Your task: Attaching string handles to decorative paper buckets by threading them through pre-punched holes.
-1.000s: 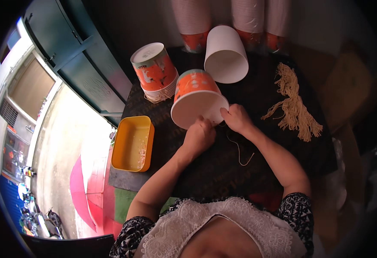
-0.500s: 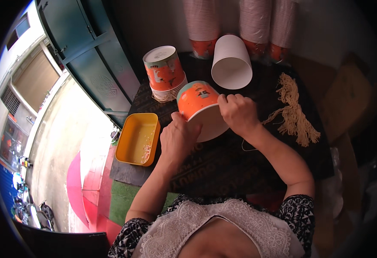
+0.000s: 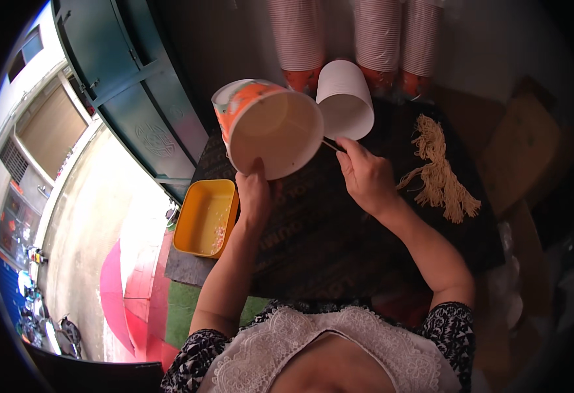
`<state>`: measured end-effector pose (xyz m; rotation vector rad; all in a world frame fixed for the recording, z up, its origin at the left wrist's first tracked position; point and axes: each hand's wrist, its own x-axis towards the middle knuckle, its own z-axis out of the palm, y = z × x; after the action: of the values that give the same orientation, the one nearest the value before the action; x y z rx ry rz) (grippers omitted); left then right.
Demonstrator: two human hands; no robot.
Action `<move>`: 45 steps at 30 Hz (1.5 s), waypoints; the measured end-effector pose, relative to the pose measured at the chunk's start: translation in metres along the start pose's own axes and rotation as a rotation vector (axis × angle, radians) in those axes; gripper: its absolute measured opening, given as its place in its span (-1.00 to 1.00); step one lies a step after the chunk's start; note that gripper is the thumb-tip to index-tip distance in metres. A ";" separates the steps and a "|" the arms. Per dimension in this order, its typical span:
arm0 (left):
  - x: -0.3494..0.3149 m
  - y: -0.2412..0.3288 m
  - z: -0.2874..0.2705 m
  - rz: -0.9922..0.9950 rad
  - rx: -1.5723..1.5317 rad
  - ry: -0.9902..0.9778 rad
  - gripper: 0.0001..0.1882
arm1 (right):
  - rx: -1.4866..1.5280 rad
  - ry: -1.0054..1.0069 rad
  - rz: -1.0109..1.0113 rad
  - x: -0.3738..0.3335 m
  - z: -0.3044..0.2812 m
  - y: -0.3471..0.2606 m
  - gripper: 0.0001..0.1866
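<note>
My left hand (image 3: 255,200) grips the lower rim of an orange patterned paper tub (image 3: 277,134), tilted with its pale open mouth toward me. The thumb is inside and the other fingers are mostly hidden. My right hand (image 3: 369,177) pinches a thin dark stick-like tool (image 3: 333,143) whose tip reaches the tub's right rim. I cannot tell what kind of tool it is. A white paper tub (image 3: 342,85) lies on its side behind, opening toward me. The upturned orange tub stack is almost wholly hidden behind the held tub.
A yellow plastic box (image 3: 195,223) with small pale bits stands at the table's left edge. Beige string (image 3: 439,167) lies in a bundle on the right of the dark table (image 3: 313,242). Tall wrapped tub stacks (image 3: 378,39) stand behind. A green metal door (image 3: 149,105) borders the left.
The orange tub has moved up and left, its mouth turning more toward me. My right hand has left its rim and now shows a thin dark tool.
</note>
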<state>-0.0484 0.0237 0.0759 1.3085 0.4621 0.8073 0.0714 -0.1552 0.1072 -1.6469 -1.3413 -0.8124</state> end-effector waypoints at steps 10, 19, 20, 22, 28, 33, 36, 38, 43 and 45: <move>0.009 0.031 0.037 -0.105 -0.612 -0.085 -0.67 | 0.722 -0.576 0.560 -0.041 0.023 0.021 -0.78; -0.003 0.025 0.013 -0.113 -0.496 0.031 -0.67 | 1.318 -0.365 0.957 -0.038 0.002 0.068 -0.81; -0.004 0.025 0.013 -0.114 -0.498 0.035 -0.67 | 1.394 -0.279 0.919 -0.034 0.004 0.065 -0.80; -0.007 0.022 0.014 -0.171 -0.518 0.032 -0.68 | 1.434 -0.216 0.960 -0.024 0.006 0.054 -0.78; -0.008 0.011 0.009 -0.171 -0.467 0.035 -0.69 | 1.723 -0.236 0.717 0.004 0.002 0.033 -0.72; -0.013 0.003 0.009 -0.240 -0.504 0.013 -0.70 | 1.696 -0.201 0.787 0.001 0.009 0.022 -0.79; -0.017 0.000 0.009 -0.286 -0.500 -0.009 -0.71 | 1.529 -0.102 0.809 0.002 0.011 0.022 -0.84; -0.018 -0.002 0.008 -0.307 -0.508 -0.042 -0.71 | 1.477 -0.068 0.805 -0.001 0.016 0.024 -0.86; -0.021 -0.005 0.010 -0.300 -0.509 -0.073 -0.68 | 1.430 0.005 0.818 -0.006 0.021 0.028 -0.86; -0.021 -0.009 0.009 -0.295 -0.509 -0.062 -0.68 | 1.452 0.054 0.821 -0.003 0.020 0.026 -0.84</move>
<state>-0.0531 0.0014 0.0664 0.7681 0.3582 0.5833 0.0955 -0.1404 0.0899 -0.7574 -0.6745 0.5601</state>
